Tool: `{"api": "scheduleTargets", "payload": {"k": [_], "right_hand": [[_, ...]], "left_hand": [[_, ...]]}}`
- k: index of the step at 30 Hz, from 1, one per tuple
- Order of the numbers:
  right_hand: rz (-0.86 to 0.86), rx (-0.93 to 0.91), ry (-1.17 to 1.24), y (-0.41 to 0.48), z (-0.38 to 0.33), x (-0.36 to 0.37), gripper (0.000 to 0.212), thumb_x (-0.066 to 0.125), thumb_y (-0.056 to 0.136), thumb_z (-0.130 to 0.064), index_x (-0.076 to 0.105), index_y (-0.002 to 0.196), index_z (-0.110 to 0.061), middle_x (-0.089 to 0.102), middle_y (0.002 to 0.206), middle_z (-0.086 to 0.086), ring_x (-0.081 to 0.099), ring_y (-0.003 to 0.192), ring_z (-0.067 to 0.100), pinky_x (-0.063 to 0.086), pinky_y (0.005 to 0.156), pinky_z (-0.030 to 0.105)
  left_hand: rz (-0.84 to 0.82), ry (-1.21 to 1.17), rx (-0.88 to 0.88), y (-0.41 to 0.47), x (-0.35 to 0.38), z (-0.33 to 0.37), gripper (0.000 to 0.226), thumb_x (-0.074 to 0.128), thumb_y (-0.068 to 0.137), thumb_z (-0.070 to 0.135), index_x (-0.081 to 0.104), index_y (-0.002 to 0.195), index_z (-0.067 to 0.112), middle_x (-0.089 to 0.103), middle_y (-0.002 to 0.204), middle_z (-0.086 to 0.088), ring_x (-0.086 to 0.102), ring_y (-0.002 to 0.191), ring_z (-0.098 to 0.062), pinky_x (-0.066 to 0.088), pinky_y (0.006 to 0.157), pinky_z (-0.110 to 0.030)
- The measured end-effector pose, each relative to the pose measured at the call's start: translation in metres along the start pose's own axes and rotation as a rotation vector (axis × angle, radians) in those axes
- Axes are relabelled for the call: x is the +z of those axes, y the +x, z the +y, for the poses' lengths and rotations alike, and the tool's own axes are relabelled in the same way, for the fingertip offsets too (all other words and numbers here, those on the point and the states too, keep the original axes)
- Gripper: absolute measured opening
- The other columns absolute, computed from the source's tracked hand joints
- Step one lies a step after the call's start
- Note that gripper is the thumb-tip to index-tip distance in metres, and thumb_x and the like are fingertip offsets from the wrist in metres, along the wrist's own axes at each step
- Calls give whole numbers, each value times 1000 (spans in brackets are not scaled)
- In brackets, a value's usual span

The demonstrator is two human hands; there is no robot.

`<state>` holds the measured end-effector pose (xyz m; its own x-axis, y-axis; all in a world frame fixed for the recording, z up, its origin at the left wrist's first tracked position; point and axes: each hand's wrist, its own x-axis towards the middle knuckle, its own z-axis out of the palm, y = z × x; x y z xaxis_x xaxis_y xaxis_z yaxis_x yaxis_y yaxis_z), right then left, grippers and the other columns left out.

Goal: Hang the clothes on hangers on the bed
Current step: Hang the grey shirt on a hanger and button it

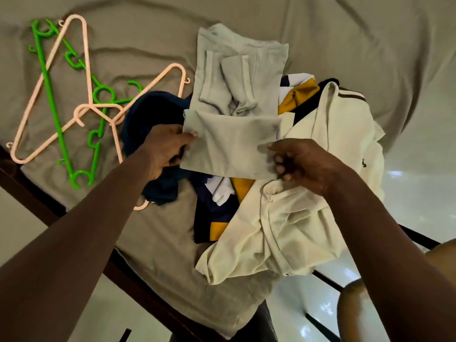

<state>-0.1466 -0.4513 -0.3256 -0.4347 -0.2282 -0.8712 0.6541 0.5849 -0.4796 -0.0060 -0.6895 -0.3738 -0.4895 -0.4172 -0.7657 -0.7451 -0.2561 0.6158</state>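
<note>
A pale grey-green garment [237,95] lies folded on top of the clothes pile, its near edge lifted. My left hand [165,146] pinches that edge at its left corner, and my right hand [301,164] pinches it at the right side. Under it lie a dark blue garment [153,112], a cream polo shirt [291,218] and a navy, yellow and white garment [299,95]. To the left on the bed sheet [345,45] lie pink hangers [74,58] and green hangers [49,90], crossed over one another.
The dark wooden bed frame edge [37,198] runs diagonally along the near side. A glossy light floor [407,193] shows at the right. Another pink hanger's hook [142,206] peeks out from under the blue garment.
</note>
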Motion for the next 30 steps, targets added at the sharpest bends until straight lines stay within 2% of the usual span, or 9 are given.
{"api": "scheduleTargets", "payload": {"k": [2, 6, 8, 10, 12, 16, 20, 25, 30], "right_hand": [[189, -108, -313, 8, 0, 5, 31, 77, 88, -35, 66, 79, -8, 59, 63, 3, 54, 57, 19, 42, 48, 26], [391, -251, -441, 16, -3, 16, 30, 64, 96, -40, 72, 83, -13, 69, 83, 1, 66, 88, 27, 53, 82, 39], [426, -196, -399, 20, -3, 21, 31, 58, 100, -35, 71, 95, -7, 69, 89, 5, 66, 97, 31, 52, 89, 41], [526, -183, -366, 21, 1, 28, 25, 56, 100, -33, 64, 116, -16, 68, 102, 2, 63, 108, 29, 50, 96, 42], [612, -266, -373, 19, 10, 35, 34, 58, 99, -42, 54, 125, -22, 69, 102, -5, 64, 107, 24, 49, 91, 39], [701, -310, -572, 16, 24, 45, 51, 62, 88, -65, 63, 115, -22, 62, 112, -1, 58, 108, 23, 49, 91, 41], [785, -348, -738, 19, 22, 49, 33, 59, 98, -48, 74, 109, -21, 62, 113, 4, 55, 112, 27, 39, 79, 34], [913, -561, -918, 22, 22, 50, 28, 53, 103, -36, 77, 107, -22, 68, 99, 4, 55, 105, 28, 45, 77, 41], [906, -655, -916, 26, 20, 51, 37, 55, 99, -13, 57, 135, -20, 60, 73, 0, 54, 90, 28, 36, 71, 38]], "left_hand": [[77, 101, 79, 11, 3, 0, 16, 71, 97, 34, 72, 87, 22, 69, 83, 9, 60, 68, -2, 48, 63, -22], [220, 103, 133, 24, 5, -1, 39, 59, 102, 44, 73, 98, 8, 73, 106, -8, 67, 99, -22, 52, 95, -42], [297, 154, 141, 29, 10, -6, 43, 52, 104, 44, 69, 96, 5, 71, 106, -13, 64, 97, -28, 51, 94, -46], [365, 269, 163, 30, 17, -12, 37, 50, 105, 43, 67, 102, 10, 69, 105, -11, 62, 96, -29, 49, 88, -43], [424, 312, 181, 28, 24, -18, 39, 51, 104, 48, 64, 117, 14, 65, 104, -2, 57, 94, -24, 43, 83, -36], [475, 327, 207, 23, 32, -27, 47, 52, 102, 55, 62, 123, 14, 61, 103, 2, 54, 92, -20, 41, 82, -34], [506, 338, 234, 22, 34, -29, 46, 51, 103, 52, 63, 123, 13, 66, 108, -4, 62, 99, -27, 40, 81, -34], [608, 348, 345, 19, 34, -30, 36, 54, 104, 43, 67, 118, 12, 71, 108, -7, 65, 100, -29, 40, 79, -30], [648, 188, 456, 17, 36, -28, 28, 58, 103, 31, 65, 126, 17, 64, 108, 14, 61, 94, -6, 42, 82, -18]]}}
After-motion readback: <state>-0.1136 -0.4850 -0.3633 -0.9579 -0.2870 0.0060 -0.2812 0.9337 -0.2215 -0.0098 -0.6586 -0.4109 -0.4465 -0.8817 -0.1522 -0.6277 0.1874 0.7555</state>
